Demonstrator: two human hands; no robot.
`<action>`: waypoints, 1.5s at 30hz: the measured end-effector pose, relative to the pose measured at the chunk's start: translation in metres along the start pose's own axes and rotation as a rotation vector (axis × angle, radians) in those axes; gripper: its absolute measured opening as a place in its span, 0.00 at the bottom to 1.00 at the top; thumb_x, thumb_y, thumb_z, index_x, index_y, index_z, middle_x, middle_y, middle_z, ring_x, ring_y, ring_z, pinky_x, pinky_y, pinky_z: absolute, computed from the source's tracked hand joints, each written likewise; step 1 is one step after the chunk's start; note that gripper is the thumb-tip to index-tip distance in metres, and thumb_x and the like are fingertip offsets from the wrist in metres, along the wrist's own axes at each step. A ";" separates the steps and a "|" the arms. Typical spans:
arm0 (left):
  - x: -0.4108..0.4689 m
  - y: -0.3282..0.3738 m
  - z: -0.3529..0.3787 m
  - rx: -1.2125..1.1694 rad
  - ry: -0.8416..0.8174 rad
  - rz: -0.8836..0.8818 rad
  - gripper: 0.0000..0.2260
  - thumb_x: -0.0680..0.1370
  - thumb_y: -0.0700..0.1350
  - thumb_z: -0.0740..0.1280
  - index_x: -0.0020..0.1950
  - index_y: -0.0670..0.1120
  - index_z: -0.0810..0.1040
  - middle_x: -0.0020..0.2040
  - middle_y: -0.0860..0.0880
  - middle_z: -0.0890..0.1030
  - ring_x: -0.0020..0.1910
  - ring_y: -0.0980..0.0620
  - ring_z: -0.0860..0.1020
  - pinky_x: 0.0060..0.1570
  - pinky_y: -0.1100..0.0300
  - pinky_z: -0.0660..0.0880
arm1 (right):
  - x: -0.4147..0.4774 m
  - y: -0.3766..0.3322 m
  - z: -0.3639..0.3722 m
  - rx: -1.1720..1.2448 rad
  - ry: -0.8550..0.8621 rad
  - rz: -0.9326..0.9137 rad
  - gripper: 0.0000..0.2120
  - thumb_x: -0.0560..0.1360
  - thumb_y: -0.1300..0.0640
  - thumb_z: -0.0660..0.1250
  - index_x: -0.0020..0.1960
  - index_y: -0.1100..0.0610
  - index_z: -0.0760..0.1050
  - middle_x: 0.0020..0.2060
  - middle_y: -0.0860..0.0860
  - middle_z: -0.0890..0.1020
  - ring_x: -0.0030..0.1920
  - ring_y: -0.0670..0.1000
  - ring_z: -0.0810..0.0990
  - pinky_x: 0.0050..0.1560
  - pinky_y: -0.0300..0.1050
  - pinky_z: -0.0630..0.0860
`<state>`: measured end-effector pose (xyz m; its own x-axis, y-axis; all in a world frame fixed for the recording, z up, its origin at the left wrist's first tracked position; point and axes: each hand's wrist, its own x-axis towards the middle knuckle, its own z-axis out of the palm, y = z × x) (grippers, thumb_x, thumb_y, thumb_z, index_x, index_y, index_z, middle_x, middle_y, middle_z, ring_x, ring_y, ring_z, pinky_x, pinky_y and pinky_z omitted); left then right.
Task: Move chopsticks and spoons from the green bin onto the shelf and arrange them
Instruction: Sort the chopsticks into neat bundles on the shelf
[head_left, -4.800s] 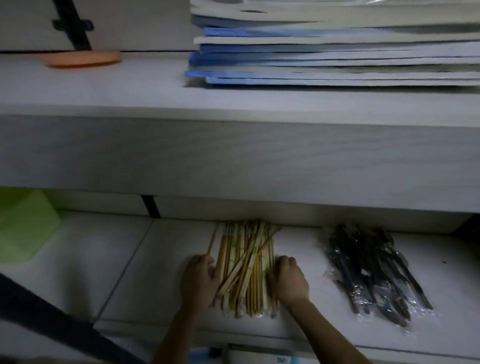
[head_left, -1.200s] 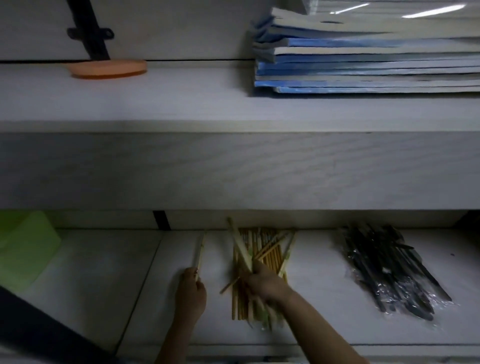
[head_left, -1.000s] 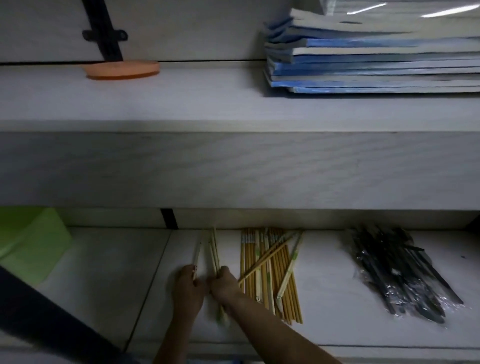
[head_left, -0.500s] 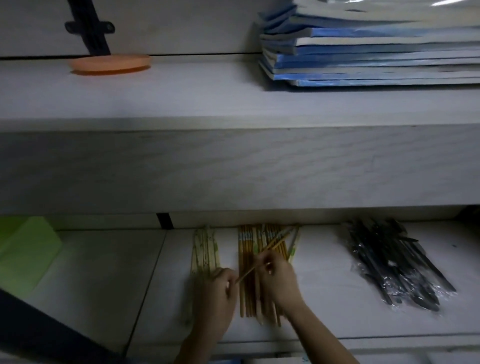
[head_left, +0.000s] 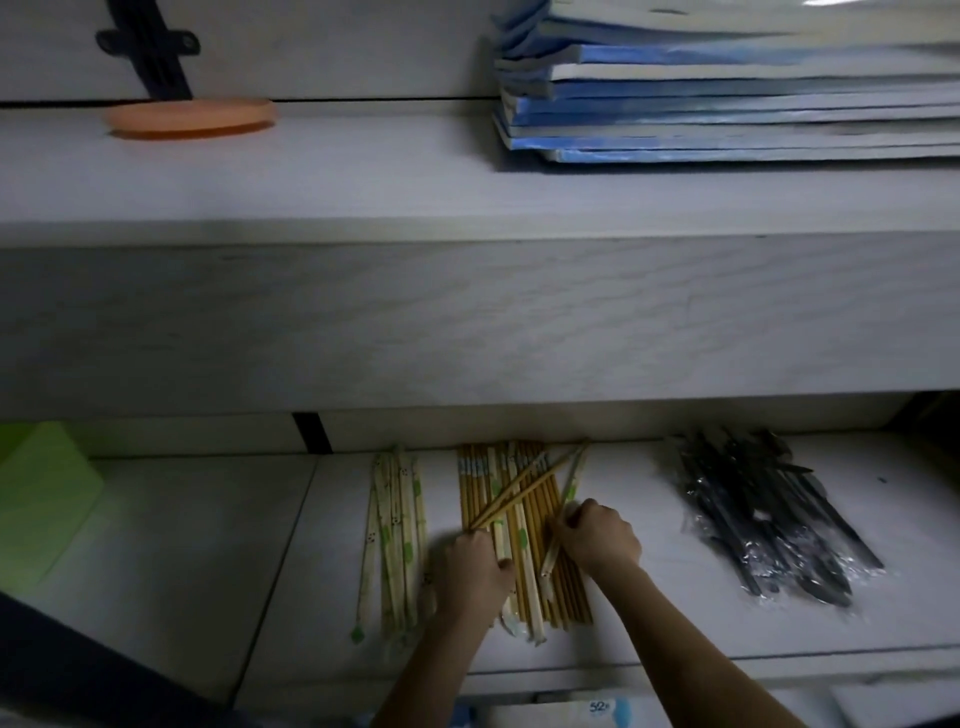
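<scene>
**left hand (head_left: 470, 569) and right hand (head_left: 597, 540) in the brown chopsticks (head_left: 527, 551)**

nearest, below the shelf edge, lies a pale blue-and-white pack (head_left: 571, 714) printed "52"; the rest of its writing is cut off. both forearms reach over it onto the lower shelf (head_left: 182, 545).

the left hand sits knuckles-up on the near left corner of the pile of brown chopsticks, right at the low end of two bare sticks (head_left: 524, 493) that lie slantwise across the rest. its grip is hidden under the back of the hand, so i cannot tell whether it pinches them or only presses.

the right hand is at the pile's right edge, its grip clenched on one paper-wrapped pair (head_left: 571, 483) with a green mark, tilted out of line with the row.

just left of the pile, apart from it, lies a smaller row of wrapped chopsticks (head_left: 395, 525) in pale sleeves; their green print is too small to read. well to the right lie the black spoons (head_left: 763, 509) in clear wrap. the green bin (head_left: 36, 514) stands at the far left of the same shelf.

farther up, the upper shelf (head_left: 363, 187) carries an orange disc (head_left: 189, 118) below a black bracket (head_left: 150, 47), and a stack of blue-edged books (head_left: 727, 104) at the right.
</scene>
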<state>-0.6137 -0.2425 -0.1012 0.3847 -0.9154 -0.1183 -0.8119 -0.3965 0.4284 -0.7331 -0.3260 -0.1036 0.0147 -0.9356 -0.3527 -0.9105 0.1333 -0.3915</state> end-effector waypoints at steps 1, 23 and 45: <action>0.001 0.002 -0.002 -0.008 -0.022 -0.019 0.07 0.76 0.48 0.64 0.45 0.46 0.79 0.35 0.51 0.75 0.32 0.56 0.72 0.29 0.67 0.64 | 0.001 -0.001 -0.001 0.003 -0.019 0.008 0.15 0.76 0.42 0.59 0.50 0.54 0.73 0.42 0.50 0.78 0.44 0.51 0.79 0.42 0.43 0.74; 0.001 0.001 0.003 -0.291 -0.033 -0.179 0.10 0.74 0.46 0.69 0.33 0.51 0.73 0.28 0.56 0.72 0.28 0.60 0.71 0.28 0.70 0.67 | -0.040 -0.003 0.012 0.156 -0.108 -0.246 0.17 0.72 0.45 0.68 0.31 0.52 0.68 0.29 0.47 0.72 0.30 0.45 0.72 0.28 0.32 0.67; 0.005 0.002 0.004 -0.344 -0.162 -0.307 0.09 0.71 0.48 0.73 0.40 0.44 0.77 0.28 0.49 0.78 0.23 0.58 0.78 0.23 0.68 0.69 | -0.027 0.021 -0.044 0.520 -0.529 -0.122 0.14 0.77 0.53 0.59 0.34 0.56 0.72 0.26 0.49 0.72 0.26 0.46 0.66 0.29 0.38 0.63</action>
<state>-0.6155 -0.2486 -0.1045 0.4878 -0.7698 -0.4117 -0.4689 -0.6288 0.6202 -0.7703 -0.3125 -0.0653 0.4189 -0.6891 -0.5913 -0.5790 0.2990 -0.7586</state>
